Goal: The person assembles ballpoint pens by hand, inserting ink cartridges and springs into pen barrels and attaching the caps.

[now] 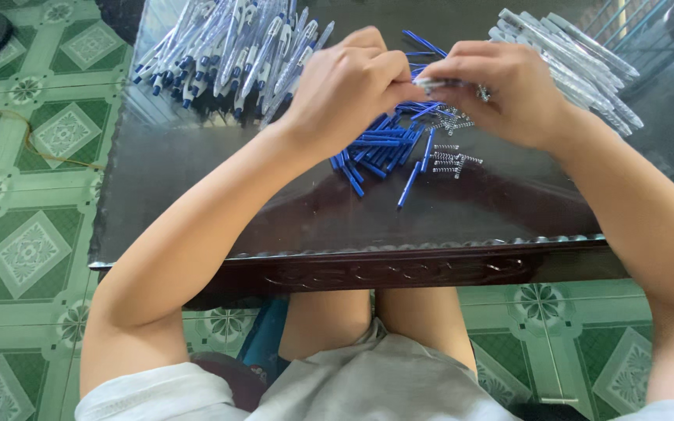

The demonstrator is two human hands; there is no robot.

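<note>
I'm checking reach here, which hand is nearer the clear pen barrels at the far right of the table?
Right. The right hand sits just beside the clear pen barrels; the left hand is farther off, toward the table's middle.

Bright, even daylight, apparently from the top of frame. Glossy dark table [196, 195] carries broad pale glare along its upper left and right parts, washing out the surface there. Soft shadows sit under both forearms. Hands slightly motion-blurred at the fingertips; small springs [450, 156] barely resolved. Mild wide-angle bending at the edges; green floor tiles [25, 249] stay sharp.
</note>
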